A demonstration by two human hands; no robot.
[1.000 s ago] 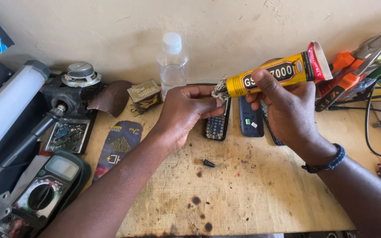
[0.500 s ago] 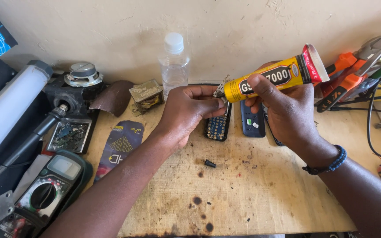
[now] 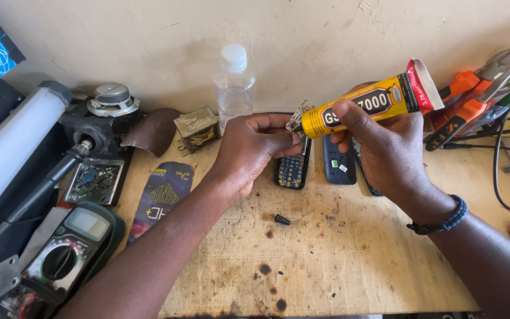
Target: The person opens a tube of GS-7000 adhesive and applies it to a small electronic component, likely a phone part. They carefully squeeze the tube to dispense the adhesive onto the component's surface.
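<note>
While upright, bottle (image 3: 233,88) nearly empty

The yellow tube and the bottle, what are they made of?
The tube looks like soft, shiny metal or plastic: its red end is pinched flat, which leaves it open. The bottle looks like clear plastic with a white cap; the wall shows through it.

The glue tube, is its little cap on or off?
Off. The yellow glue tube in the right hand shows a bare tip at the left hand, and a small black cap lies on the table.
</note>
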